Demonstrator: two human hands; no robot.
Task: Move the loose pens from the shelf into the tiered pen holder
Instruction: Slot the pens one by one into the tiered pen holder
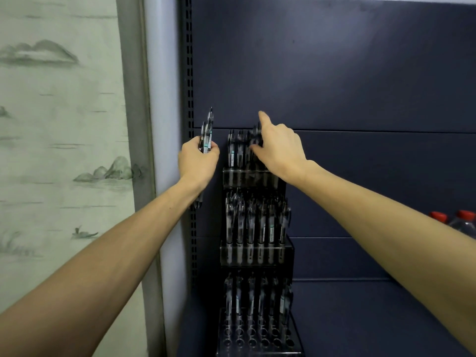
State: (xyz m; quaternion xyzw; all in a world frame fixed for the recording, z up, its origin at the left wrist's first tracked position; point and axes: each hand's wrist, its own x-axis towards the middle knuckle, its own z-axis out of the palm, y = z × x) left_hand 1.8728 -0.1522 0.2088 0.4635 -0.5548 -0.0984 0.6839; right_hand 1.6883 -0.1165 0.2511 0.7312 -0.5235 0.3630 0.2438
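Dark blue metal shelving (360,73) fills the centre and right of the frame; a slotted upright (190,73) runs down its left edge. Left of that, a pale wall hanging (59,124) with ink-wash hills.

Tiered pen holder (255,256) stands at centre-bottom against the back panel, three clear tiers stepping upward. Bottom and middle tiers each carry a row of upright pens. Front of the bottom tier shows rows of round holes with nothing in them. Top tier has pens on its left side; the rest is hidden behind the right hand.

Left hand (197,163), centre-left beside the upright: fingers curled round a bundle of pens (207,135), held upright, tips sticking out above the fist.

Right hand (280,153), centre, over the top tier: thumb and fingers pinch a dark pen (255,137) at the top row, index finger pointing up and away. Motion blur there, so can't tell if the pen is seated in a slot.

Two red-capped bottles (461,222) at the right edge, behind the right forearm.
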